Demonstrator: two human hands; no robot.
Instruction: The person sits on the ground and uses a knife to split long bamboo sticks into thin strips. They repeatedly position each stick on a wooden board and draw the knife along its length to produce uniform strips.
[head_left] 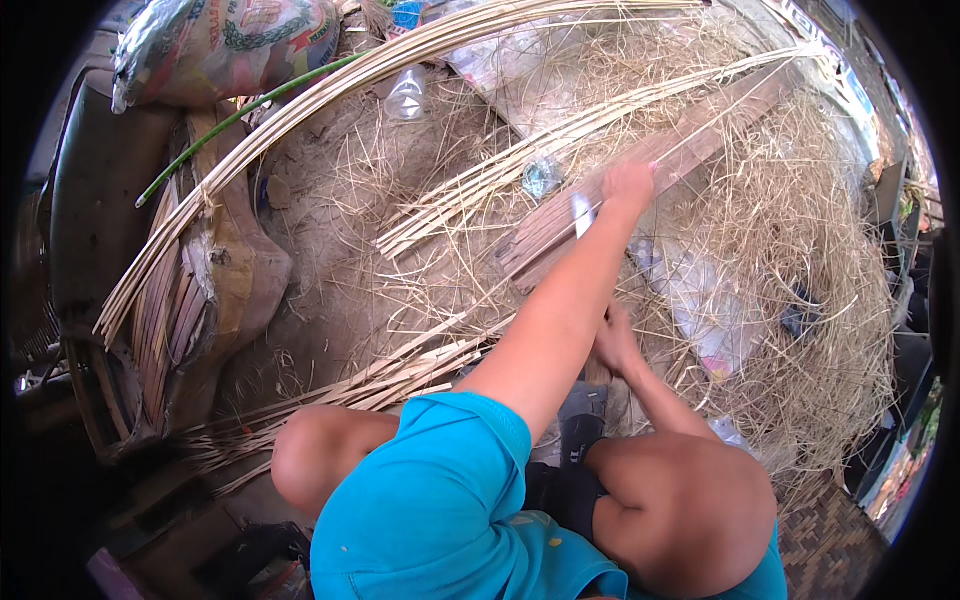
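Note:
My left hand (629,186) is stretched far forward over a long brown wooden board (690,140), its fingers closed on a thin pale bamboo strip (725,118) that runs along the board toward the far right. A shiny knife blade (582,214) shows at the board's left side, beside my left forearm. My right hand (616,345) is closed, low and close to my knees, below that forearm. It lines up with the blade and seems to grip the knife; the forearm hides the part between.
Bundled bamboo strips lie left of the board (480,195), across the upper left (290,110) and by my left knee (400,378). Curly shavings (810,290) heap on the right. A green stick (240,115), a clear plastic cup (407,95) and a stuffed sack (235,45) lie farther off.

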